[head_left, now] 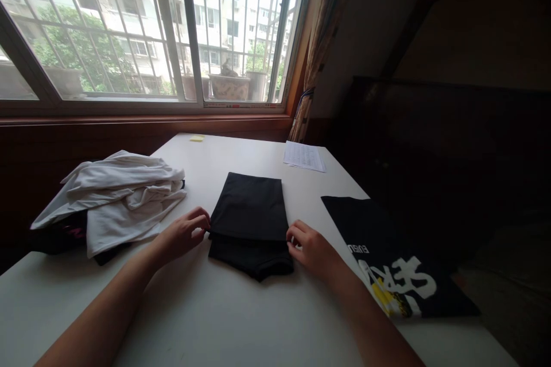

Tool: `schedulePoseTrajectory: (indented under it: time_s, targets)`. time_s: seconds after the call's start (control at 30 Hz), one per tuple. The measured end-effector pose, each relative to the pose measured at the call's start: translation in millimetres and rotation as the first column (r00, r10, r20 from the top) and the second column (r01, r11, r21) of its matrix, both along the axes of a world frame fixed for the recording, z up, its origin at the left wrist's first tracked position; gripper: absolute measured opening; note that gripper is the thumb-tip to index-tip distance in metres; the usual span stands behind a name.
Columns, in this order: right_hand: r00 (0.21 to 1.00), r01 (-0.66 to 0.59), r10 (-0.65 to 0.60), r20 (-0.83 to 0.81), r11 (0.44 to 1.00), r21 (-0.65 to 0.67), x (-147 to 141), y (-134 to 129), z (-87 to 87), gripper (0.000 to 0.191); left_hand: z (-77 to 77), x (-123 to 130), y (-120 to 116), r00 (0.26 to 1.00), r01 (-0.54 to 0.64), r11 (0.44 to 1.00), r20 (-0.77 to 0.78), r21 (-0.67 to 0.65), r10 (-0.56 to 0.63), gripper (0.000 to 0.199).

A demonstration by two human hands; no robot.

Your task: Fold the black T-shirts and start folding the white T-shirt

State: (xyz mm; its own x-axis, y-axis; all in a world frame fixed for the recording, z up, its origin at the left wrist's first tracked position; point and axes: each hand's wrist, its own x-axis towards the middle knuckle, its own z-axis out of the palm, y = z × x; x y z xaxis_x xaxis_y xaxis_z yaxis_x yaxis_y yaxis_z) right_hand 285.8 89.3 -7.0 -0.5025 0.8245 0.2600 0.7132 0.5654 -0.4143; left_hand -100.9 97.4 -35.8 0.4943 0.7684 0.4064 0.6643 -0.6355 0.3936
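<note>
A black garment (249, 209), folded into a rough rectangle, lies on the white table (215, 321) in front of me. Its upper layer ends in a straight edge, and a lower part with a curved opening sticks out toward me. My left hand (189, 230) pinches the left end of that edge between thumb and fingers. At the right end, my right hand (303, 241) pinches the same edge with curled fingers. The garment's exact kind is not clear from this view.
On the left, crumpled white clothing (138, 189) is heaped over dark cloth (55, 235). A black printed T-shirt (387, 264) lies folded at the right edge. Printed papers (305, 156) and yellow sticky notes (197, 138) rest near the far edge, below a barred window (202, 28).
</note>
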Motion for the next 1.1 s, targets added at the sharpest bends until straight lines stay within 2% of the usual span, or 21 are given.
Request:
schedulePoseTrajectory:
  time_s: [0.13, 0.27, 0.4, 0.47, 0.57, 0.73, 0.93, 1.1]
  targets:
    - [0.984, 0.031, -0.042, -0.175, 0.997, -0.064, 0, -3, 1.0, 0.014, -2.7, 3, 0, 0.998, 0.025, 0.999, 0.058, -0.035, -0.023, 0.025]
    - [0.947, 0.001, -0.068, -0.312, 0.978, -0.209, 2, 0, -2.1, 0.012, -3.4, 3, 1, 0.996, 0.043, 0.996, 0.084, -0.077, -0.037, 0.024]
    - [0.937, -0.026, -0.096, -0.337, 0.940, -0.340, 6, 1, -2.8, 0.007, -0.9, 2, 0, 0.991, 0.079, 0.991, 0.113, -0.104, -0.068, 0.022]
    - [0.951, -0.035, -0.080, -0.299, 0.933, -0.359, 7, 0, -2.5, 0.006, 0.5, 2, -1, 0.988, 0.099, 0.989, 0.129, -0.113, -0.084, 0.021]
    - [0.983, -0.001, -0.051, -0.177, 0.959, -0.285, 4, -2, -3.7, 0.016, 1.6, 2, -1, 0.986, 0.111, 0.987, 0.139, -0.115, -0.095, 0.021]
    - [0.998, -0.012, 0.004, -0.057, 0.990, -0.140, 0, 1, -8.2, 0.012, 2.0, 1, -2, 0.988, 0.102, 0.986, 0.133, -0.130, -0.084, 0.019]
    - [1.000, -0.006, 0.004, -0.018, 0.995, -0.103, 5, 5, -7.6, 0.017, 2.8, 3, -3, 0.995, 0.069, 0.987, 0.083, -0.142, -0.057, 0.020]
    - [1.000, -0.009, 0.008, -0.006, 0.993, -0.120, 9, 4, -5.4, 0.017, 1.8, 4, -3, 0.993, 0.088, 0.988, 0.092, -0.124, -0.077, 0.017]
